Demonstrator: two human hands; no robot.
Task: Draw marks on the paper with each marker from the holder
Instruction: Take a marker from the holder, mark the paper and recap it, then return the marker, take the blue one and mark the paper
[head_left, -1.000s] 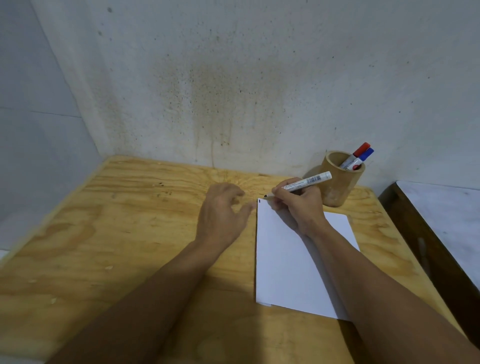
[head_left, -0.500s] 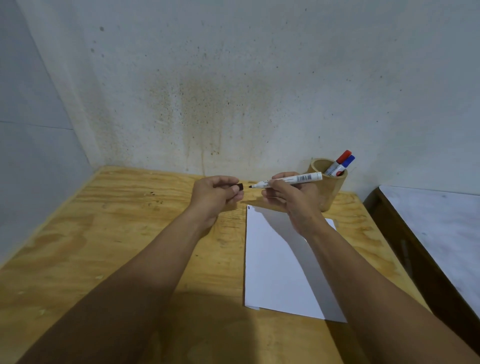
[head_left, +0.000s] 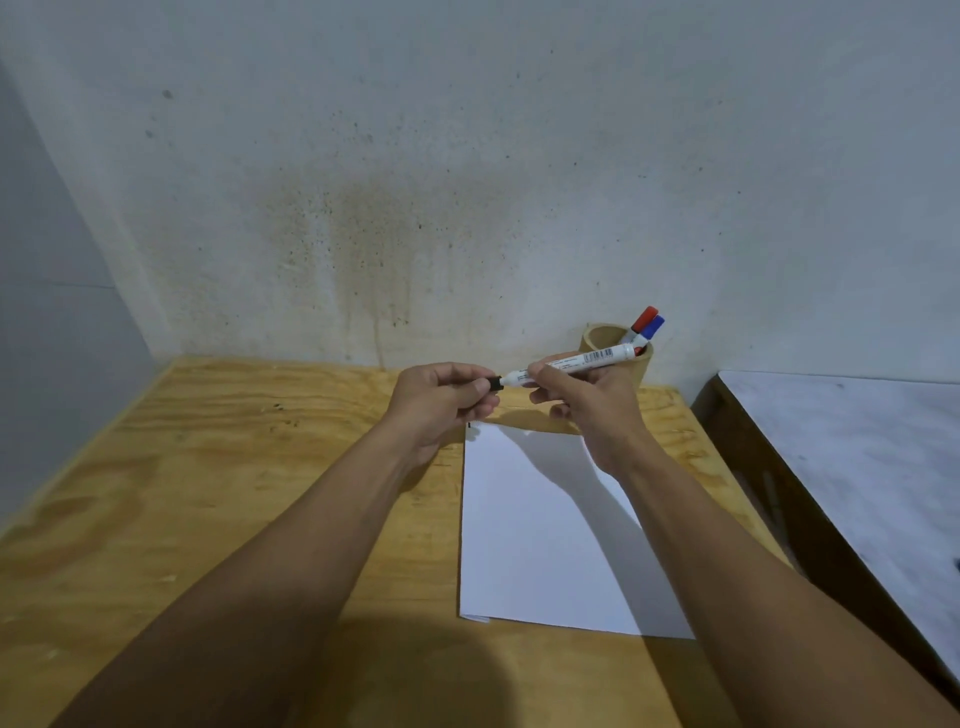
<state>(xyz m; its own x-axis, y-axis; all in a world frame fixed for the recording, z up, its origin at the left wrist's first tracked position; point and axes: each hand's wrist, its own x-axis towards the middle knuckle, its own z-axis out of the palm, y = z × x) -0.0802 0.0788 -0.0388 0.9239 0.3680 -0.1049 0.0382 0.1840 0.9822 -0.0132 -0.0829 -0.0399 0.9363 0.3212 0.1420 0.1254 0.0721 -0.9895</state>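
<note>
My right hand (head_left: 589, 402) grips a white-bodied marker (head_left: 587, 361), held level above the table. Its tip points left into a black cap (head_left: 494, 384) pinched in my left hand (head_left: 441, 400). The cap meets the marker's tip. Below my hands lies a white sheet of paper (head_left: 540, 540) with a small black mark (head_left: 469, 425) at its far left corner. A round wooden holder (head_left: 602, 338) stands behind my right hand by the wall. A red-capped marker (head_left: 645, 316) and a blue-capped marker (head_left: 652, 327) stick out of it.
The plywood table (head_left: 208, 493) sits in a corner, with a stained wall behind and another wall at the left. A dark-framed surface with a pale top (head_left: 852, 457) stands close on the right.
My right hand lifted the marker off the paper's corner. My left hand rose from the table with the black cap, and cap and tip have come together.
</note>
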